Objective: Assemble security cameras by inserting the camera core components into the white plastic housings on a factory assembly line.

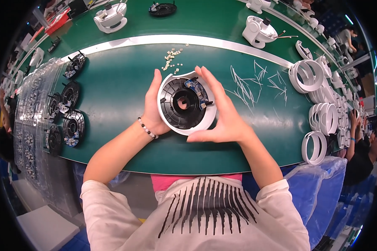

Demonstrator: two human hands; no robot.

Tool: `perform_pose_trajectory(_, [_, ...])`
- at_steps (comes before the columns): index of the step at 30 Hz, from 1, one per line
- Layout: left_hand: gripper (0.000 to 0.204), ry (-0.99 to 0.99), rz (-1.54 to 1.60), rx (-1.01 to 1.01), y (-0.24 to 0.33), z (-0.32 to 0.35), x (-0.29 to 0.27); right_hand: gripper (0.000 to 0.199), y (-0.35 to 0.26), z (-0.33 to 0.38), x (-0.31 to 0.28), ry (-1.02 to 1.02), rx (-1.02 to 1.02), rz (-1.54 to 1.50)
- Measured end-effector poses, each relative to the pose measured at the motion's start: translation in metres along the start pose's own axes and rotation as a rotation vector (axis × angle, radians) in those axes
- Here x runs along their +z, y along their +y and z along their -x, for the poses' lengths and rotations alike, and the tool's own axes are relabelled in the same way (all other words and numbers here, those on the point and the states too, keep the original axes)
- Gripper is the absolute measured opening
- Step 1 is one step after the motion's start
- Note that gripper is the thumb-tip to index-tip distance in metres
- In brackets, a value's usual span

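Between my two hands is a white round housing [208, 119], held above the green bench. A black ribbed disc [170, 109] with a central hole sits inside its rim. A small blue circuit board [193, 88] is on the disc's upper right. My left hand [153, 111] cups the housing's left side, its thumb upright along the edge. Around the right side curves my right hand [229, 119], fingers at the top and thumb at the bottom edge. The housing hides part of the left fingers.
Small pale connectors [170, 57] lie beyond my hands, and thin white strips [244, 85] to their right. White rings [314, 147] stack along the right edge. Black discs [73, 125] and clear trays [31, 121] line the left. White camera-like assemblies [257, 31] stand behind the pale rail.
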State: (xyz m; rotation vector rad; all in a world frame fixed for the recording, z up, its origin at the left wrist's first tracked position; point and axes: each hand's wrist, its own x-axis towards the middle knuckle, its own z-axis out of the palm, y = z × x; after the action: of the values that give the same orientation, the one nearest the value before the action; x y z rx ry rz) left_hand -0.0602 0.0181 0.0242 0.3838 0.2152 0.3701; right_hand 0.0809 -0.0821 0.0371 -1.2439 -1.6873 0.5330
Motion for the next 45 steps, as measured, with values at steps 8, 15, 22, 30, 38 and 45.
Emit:
perform_pose_trajectory(8, [0.069, -0.079, 0.028, -0.125, 0.006, -0.002, -0.010, 0.116, -0.012, -0.007, -0.002, -0.061, -0.009, 0.218])
perform_pose_trajectory(15, [0.081, -0.111, -0.049, -0.123, 0.006, -0.001, -0.007, 0.114, -0.007, -0.005, -0.004, -0.079, -0.034, 0.198])
perform_pose_trajectory(22, [0.046, 0.022, -0.123, 0.102, -0.005, 0.003, 0.003, 0.115, -0.008, 0.008, 0.014, 0.146, 0.077, 0.221])
perform_pose_trajectory(30, [0.060, 0.234, -0.072, 0.029, 0.008, -0.028, 0.033, 0.105, 0.008, 0.006, -0.006, 0.275, -0.038, 0.374])
perform_pose_trajectory(38, [0.054, 0.253, -0.264, -0.059, 0.004, -0.121, 0.053, 0.069, 0.024, 0.042, -0.106, 0.593, -0.111, 0.558])
perform_pose_trajectory(45, [0.046, 0.299, -0.482, 0.241, 0.035, -0.253, 0.028, 0.044, -0.006, 0.129, -0.179, 1.008, 0.160, 0.910])
